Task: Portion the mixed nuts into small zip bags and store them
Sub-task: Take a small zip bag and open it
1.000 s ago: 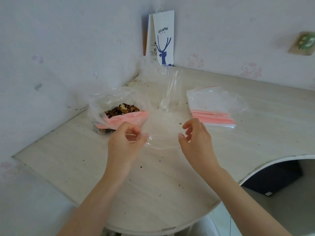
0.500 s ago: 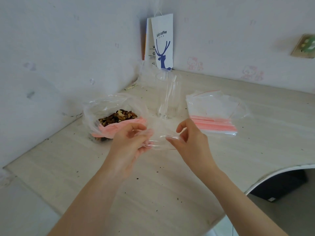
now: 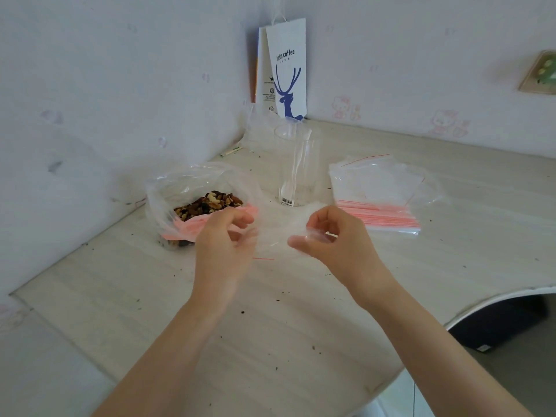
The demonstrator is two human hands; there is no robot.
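Pale wood-grain surface point(image 3: 285, 341) with curved front edge, white walls point(image 3: 120, 70) cornering behind paper coffee bag point(image 3: 287, 70), cartoon stickers point(image 3: 343, 107) right of it

The left hand point(image 3: 224, 239) and right hand point(image 3: 334, 239) are bare. The left forearm point(image 3: 168, 356) and right forearm point(image 3: 421, 335) are bare too, as far as the lower edge shows them.

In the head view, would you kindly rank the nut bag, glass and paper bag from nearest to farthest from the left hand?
1. Nut bag, just behind the left hand.
2. Glass, farther back and right.
3. Paper bag, in the far corner.
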